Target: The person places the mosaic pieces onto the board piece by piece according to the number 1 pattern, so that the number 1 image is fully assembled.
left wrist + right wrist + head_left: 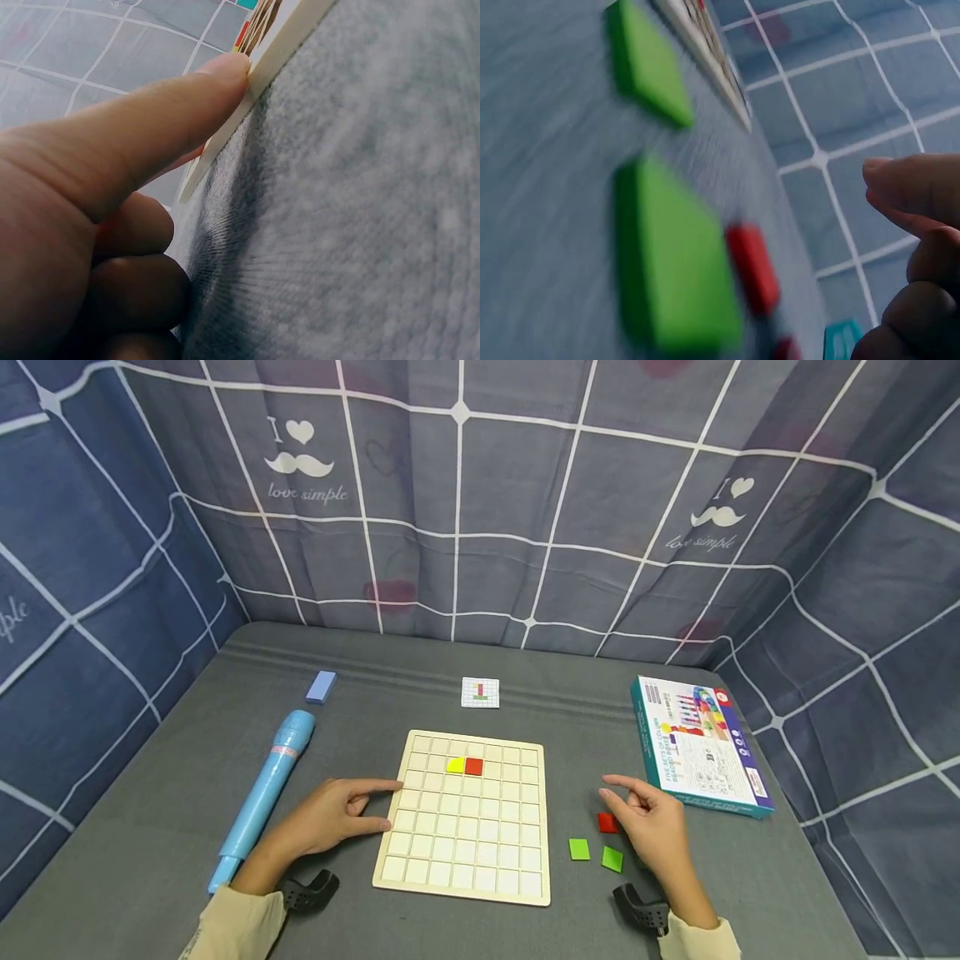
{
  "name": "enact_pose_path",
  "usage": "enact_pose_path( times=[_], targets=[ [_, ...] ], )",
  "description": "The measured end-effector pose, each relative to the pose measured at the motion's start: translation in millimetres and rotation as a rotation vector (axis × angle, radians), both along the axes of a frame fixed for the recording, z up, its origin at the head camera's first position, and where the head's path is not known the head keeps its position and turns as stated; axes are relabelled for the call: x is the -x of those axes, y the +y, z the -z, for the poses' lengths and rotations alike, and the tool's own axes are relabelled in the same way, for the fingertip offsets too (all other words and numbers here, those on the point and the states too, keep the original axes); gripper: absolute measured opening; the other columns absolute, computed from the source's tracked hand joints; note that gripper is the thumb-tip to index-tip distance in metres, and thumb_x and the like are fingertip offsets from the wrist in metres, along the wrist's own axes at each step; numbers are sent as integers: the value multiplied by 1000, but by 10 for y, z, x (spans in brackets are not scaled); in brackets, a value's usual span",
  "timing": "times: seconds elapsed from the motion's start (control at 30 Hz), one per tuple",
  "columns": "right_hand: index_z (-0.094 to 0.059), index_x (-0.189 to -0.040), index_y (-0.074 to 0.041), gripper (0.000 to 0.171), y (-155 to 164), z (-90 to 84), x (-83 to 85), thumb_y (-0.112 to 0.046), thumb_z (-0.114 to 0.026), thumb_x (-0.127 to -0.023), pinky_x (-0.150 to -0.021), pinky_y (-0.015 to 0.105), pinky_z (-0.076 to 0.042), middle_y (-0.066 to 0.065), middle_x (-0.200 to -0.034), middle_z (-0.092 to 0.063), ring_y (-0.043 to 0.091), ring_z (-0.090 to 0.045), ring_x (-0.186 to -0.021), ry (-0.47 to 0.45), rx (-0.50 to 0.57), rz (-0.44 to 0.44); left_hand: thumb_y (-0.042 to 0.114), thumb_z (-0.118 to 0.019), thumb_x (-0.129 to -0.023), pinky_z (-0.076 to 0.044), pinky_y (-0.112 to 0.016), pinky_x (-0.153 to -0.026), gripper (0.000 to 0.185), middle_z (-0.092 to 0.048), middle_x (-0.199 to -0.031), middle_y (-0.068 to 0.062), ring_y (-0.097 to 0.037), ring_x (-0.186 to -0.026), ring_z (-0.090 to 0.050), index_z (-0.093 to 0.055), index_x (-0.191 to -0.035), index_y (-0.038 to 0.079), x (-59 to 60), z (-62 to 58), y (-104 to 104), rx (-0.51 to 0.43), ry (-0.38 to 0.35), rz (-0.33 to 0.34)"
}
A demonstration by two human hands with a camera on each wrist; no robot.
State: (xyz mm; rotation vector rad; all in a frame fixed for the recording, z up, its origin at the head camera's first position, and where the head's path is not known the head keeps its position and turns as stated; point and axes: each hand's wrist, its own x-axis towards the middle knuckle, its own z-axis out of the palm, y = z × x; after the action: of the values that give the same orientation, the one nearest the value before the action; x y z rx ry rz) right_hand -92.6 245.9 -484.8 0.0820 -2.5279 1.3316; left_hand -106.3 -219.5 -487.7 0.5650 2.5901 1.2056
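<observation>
A pale wooden grid board [465, 852] lies in the middle of the grey table, with a yellow tile [455, 766] and a red tile [474, 766] side by side near its far edge. My left hand [384, 807] rests at the board's left edge. Its straight index finger [157, 120] touches the board's rim [281, 49], and the other fingers are curled under. My right hand [611, 793] hovers, loosely curled and holding nothing, over a loose red tile [606, 823] and two green tiles [579, 849] [612, 858]. In the right wrist view these green tiles [675, 259] appear blurred.
A printed game box [701, 745] lies at the right. A light blue tube [266, 789] lies to the left, with a small blue block [321, 687] beyond it. A small pattern card [480, 692] sits behind the board. Checked fabric walls enclose the table.
</observation>
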Motion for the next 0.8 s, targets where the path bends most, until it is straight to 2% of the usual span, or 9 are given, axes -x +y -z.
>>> enact_pose_path(
  times=[0.27, 0.6, 0.8],
  targets=[
    [-80, -104, -17, 16, 285, 113, -139, -23, -83, -89, -46, 23, -27, -11, -58, -36, 1, -28, -49, -114, -182, -66, 32, -85, -85, -28, -20, -52, 53, -29, -60, 14, -1, -52, -26, -69, -134, 21, -1, -9, 6, 14, 18, -4],
    [-80, -100, -21, 16, 422, 125, -200, -26, -85, -86, -47, 23, -26, -13, -58, -32, 2, -25, -50, -145, -249, -36, 33, -85, -85, -28, -20, -52, 53, -30, -61, 15, -1, -52, -27, -69, -134, 20, -2, 1, 13, 0, 10, -1],
    [-80, -106, -21, 22, 427, 135, -204, -32, -84, -87, -48, 23, -25, -12, -58, -33, 3, -26, -51, -194, -244, -48, 32, -85, -85, -28, -20, -52, 53, -30, -61, 15, -1, -52, -27, -69, -134, 19, -2, -14, 11, -3, 10, 1]
  ],
)
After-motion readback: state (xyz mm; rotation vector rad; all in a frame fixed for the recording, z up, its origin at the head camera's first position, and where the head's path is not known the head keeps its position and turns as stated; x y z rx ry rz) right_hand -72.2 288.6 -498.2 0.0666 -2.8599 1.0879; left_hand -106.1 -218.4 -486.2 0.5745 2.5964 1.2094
